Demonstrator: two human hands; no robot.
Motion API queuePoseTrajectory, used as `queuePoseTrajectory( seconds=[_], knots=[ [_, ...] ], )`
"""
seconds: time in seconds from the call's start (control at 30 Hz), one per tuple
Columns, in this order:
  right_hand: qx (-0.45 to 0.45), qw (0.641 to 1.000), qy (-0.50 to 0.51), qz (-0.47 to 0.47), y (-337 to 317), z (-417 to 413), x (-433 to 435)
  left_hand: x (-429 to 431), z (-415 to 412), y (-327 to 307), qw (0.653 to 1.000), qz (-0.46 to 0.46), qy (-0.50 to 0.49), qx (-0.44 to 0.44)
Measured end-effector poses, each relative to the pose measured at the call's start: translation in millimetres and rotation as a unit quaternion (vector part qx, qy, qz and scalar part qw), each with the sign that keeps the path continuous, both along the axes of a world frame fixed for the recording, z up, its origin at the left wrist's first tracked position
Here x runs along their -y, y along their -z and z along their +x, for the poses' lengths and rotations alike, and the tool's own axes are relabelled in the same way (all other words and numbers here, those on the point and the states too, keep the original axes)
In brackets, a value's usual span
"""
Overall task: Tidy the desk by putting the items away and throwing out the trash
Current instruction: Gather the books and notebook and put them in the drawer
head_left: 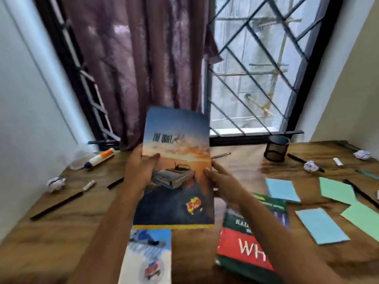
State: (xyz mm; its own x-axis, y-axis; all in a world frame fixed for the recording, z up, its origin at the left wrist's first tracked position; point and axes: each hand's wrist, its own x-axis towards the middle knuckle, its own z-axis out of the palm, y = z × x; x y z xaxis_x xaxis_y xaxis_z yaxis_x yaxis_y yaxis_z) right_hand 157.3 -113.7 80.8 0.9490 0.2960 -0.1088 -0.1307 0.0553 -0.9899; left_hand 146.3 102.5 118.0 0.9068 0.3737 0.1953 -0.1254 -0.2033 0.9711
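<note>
I hold a notebook with a sunset-and-car cover (176, 177) raised above the wooden desk (61, 228). My left hand (139, 171) grips its left edge, thumb across the cover. My right hand (223, 181) grips its right edge. Below it lies a second notebook with a blue-white cover (147, 257). To the right lie a green-and-red book (246, 249) and another book (276, 208) partly under it. Crumpled paper balls sit at the left (55, 183) and at the right (311, 166), (362, 154). Black pencils (59, 203), (303, 160) are scattered about.
A black mesh pen holder (275, 149) stands at the back right. Blue (282, 189), (321, 225) and green (337, 190) paper notes lie at the right. A glue bottle (100, 158) and a clear cup (79, 158) sit at the back left. Behind are a curtain and a barred window.
</note>
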Motion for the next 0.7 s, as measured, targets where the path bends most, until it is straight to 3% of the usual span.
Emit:
queuePoseTrajectory(
  seconds=[0.23,0.43,0.7],
  knots=[
    [-0.027,0.986,0.055,-0.155,106.2,-67.6,-110.4,-96.1,-81.4,119.1,0.963,-0.007,-0.049,-0.264],
    [-0.017,0.966,0.108,-0.235,120.4,-72.3,-138.2,-120.3,-94.1,163.6,0.928,0.214,-0.044,-0.301],
    [0.034,0.913,0.122,-0.388,118.1,-88.5,-149.9,-115.3,-101.4,153.9,0.936,0.197,-0.032,-0.29]
  ],
)
